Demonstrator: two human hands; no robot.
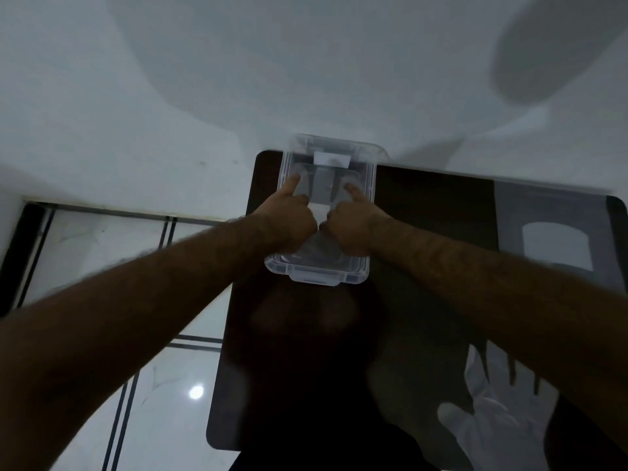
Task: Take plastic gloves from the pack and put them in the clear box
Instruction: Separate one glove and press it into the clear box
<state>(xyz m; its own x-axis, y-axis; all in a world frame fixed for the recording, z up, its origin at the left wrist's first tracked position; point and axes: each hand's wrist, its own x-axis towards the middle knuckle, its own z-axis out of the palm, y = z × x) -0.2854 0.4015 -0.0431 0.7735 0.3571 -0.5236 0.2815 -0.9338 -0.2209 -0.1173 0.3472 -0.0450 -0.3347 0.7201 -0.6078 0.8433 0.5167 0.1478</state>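
Observation:
The clear box [316, 275] stands open at the far end of a dark table [424, 205]. Both my hands are inside it. My left hand [289, 219] and my right hand [353, 222] are curled side by side, index fingers stretched forward and pressing down on a folded plastic glove [323, 190] on the box floor. A white bit of the glove shows pinched between the two hands. Another plastic glove [499, 413] lies flat and spread out on the table near me at the right, partly under my right forearm.
A grey rectangular shape [557, 239] with a pale arch on it lies at the table's far right; I cannot tell whether it is the pack. A white wall rises behind the table. Tiled floor lies to the left.

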